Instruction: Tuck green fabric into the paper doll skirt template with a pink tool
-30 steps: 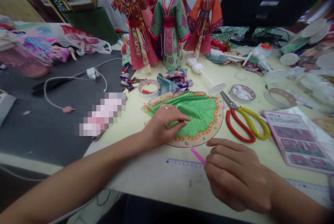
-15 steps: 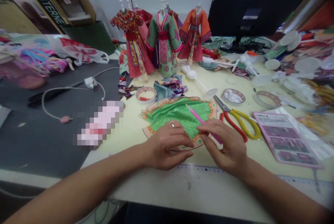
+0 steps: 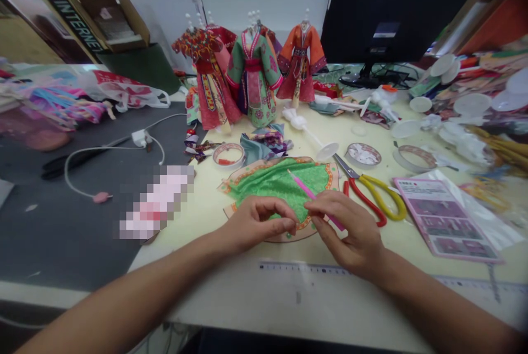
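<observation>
1. Green, glossy cloth with a scalloped orange-and-peach border (image 3: 268,183) lies on the pale surface (image 3: 231,293), creased across its upper part, its near edge partly hidden by both hands.
2. The left hand (image 3: 256,225) is at that near edge. Its thumb and index finger curl round to almost meet; whether they pinch anything fine, one cannot tell.
3. The right hand (image 3: 350,233) holds a slim pink pencil-like stick (image 3: 303,184) across its fingers, pointed end over the cloth, while its thumb and index tips stand a little apart.
4. The stick's point could snag or mark the cloth if the right hand dips without the stick being tucked away.
5. Loose creases could let the cloth slide or bunch if either hand drags across it; neither appears to pin it firmly.
6. The scissors with red and yellow handles (image 3: 352,174) sit just beside the right hand, so a sideways swing could knock them.
7. Compared with half a second earlier, the left fingers are drawn closer together and more of the clear straight ruler (image 3: 289,268) shows; the stick stays in the right hand.
</observation>
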Demonstrator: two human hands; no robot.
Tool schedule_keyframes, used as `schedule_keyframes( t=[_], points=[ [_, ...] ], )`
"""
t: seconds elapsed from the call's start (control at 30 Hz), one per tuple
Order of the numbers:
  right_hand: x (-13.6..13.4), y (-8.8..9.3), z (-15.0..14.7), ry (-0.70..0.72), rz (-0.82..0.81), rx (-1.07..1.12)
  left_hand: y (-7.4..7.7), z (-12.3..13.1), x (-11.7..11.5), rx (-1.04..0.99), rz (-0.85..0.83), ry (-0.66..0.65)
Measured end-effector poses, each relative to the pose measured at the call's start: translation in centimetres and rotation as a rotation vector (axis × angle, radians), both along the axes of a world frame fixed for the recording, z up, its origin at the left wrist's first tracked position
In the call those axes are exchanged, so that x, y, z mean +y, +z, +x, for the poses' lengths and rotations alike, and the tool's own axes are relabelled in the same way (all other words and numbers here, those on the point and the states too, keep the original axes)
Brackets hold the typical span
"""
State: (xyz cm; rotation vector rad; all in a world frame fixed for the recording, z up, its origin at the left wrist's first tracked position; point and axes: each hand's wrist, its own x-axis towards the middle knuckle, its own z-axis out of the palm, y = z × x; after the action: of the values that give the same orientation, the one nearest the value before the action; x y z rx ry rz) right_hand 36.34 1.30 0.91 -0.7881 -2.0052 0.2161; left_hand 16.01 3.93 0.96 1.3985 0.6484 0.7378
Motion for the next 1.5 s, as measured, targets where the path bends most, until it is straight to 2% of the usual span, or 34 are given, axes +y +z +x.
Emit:
schedule_keyframes(
  t=[0.1,0.17,0.37,0.63,0.87,1.13,1.37,1.5],
  points=[
    [-0.04,-0.14,0.02,-0.005,0.063,-0.041,-0.06,0.15,0.10,-0.019,-0.135,0.037],
    [-0.05,-0.24,-0.02,-0.008,0.099,-0.068,-0.08,0.25,0.16,-0.005,-0.160,0.059],
    [0.09,-0.49,-0.24,-0.024,0.156,-0.118,-0.28,0.38,0.17,0.055,-0.049,0.084],
    [0.46,-0.76,-0.35,-0.059,0.266,-0.189,-0.33,0.58,0.07,0.061,-0.064,0.091],
    [0.42,-0.73,-0.36,-0.124,0.302,-0.233,-0.50,0.57,0.04,0.044,-0.145,0.092],
    [0.43,-0.71,-0.52,-0.176,0.330,-0.234,-0.02,0.70,-0.09,0.067,-0.136,0.093],
    [0.37,-0.55,-0.56,-0.177,0.337,-0.259,-0.19,0.61,-0.06,0.068,-0.134,0.066],
    [0.38,-0.67,-0.67,-0.180,0.337,-0.258,-0.19,0.71,-0.17,0.115,-0.057,0.093]
  ],
)
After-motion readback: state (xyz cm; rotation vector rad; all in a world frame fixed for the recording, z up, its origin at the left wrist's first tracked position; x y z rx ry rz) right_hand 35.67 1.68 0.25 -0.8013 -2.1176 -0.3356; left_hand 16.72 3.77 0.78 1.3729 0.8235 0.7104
